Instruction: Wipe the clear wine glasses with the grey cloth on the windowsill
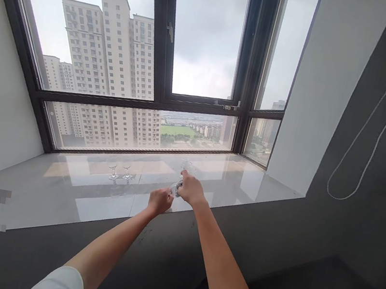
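Over the front part of the windowsill [96, 202], my two hands are close together. My left hand [161, 201] is closed on a small clear glass [172, 190], most of it hidden by my fingers. My right hand [191, 189] is closed on a crumpled grey piece, perhaps cloth [178, 189], pressed against the glass. Two small stemmed glasses [113, 173] stand upright on the sill to the left. Just beyond my right hand, more clear glassware [188, 166] shows faintly; its shape is hard to make out.
Behind the sill rises a dark-framed window [148, 104] with handles, tall buildings outside. A white beaded cord [372, 158] hangs in a loop on the right. The sill's front edge drops to a dark wall [168, 253]. A blurred patch covers the lower left.
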The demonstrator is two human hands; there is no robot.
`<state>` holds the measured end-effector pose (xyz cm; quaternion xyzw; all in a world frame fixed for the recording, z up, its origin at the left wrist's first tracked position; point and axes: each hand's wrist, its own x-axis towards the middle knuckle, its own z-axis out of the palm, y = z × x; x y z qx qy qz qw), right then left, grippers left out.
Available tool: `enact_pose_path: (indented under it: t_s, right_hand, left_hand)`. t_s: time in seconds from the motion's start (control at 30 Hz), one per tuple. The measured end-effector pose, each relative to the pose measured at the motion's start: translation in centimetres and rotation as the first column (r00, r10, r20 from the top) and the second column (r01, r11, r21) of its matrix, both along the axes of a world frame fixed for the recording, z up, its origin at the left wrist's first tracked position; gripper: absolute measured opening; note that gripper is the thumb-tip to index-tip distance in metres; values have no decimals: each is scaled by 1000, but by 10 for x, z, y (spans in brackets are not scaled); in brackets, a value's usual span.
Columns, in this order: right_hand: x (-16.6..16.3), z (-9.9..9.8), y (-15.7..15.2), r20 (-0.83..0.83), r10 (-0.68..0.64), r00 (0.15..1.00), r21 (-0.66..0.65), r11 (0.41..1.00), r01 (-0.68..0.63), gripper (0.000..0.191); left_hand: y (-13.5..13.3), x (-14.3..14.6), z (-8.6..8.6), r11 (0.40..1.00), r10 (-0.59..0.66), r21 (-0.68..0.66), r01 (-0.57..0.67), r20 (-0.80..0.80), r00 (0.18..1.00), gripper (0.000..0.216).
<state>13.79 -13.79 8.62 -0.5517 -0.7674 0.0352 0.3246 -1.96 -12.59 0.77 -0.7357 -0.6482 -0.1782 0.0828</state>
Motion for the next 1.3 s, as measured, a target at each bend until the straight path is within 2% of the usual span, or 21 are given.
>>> enact_pose_path:
  t_s: [0.1,0.23,0.33,0.43,0.53,0.67,0.8,1.0,1.17,1.3]
  right_hand:
    - [-11,-2,1,-11,-36,999,16,999,36,46]
    - [-20,-13,10,-124,-152,981,13,988,154,41]
    - [-20,-25,24,-253,-255,933,-56,967,249,39]
    - [-15,-35,39,-377,-312,872,-120,950,288,37]
    - [-6,-43,45,-471,-343,813,-129,938,321,31]
    - [16,-58,40,-529,-411,742,-123,903,412,35]
    - [46,-79,34,-494,-481,724,-120,863,492,41]
    - [76,-104,44,-326,-422,846,-23,898,439,41]
    - [94,-117,62,-247,-429,869,-65,902,427,36]
    - [100,-125,71,-237,-479,845,-92,877,471,38]
  left_hand:
    - [1,-1,-1,1000,11,1,-11,6,1000,28]
    - [2,-2,-2,1000,22,-18,-22,19,1000,28]
    - [3,-3,-1,999,28,-30,-27,26,999,28]
    - [5,-5,-3,999,37,-37,-35,52,998,28]
    - [11,-9,-5,996,57,-72,-44,181,982,29]
    - [24,-17,-9,988,90,-148,-30,416,905,30]
    - [37,-22,-12,985,89,-170,-1,509,856,27]
    - [49,-26,-18,984,99,-178,22,637,765,21]
    - [67,-31,-12,956,103,-249,155,782,615,8]
    - [95,-25,-6,933,130,-269,241,873,471,17]
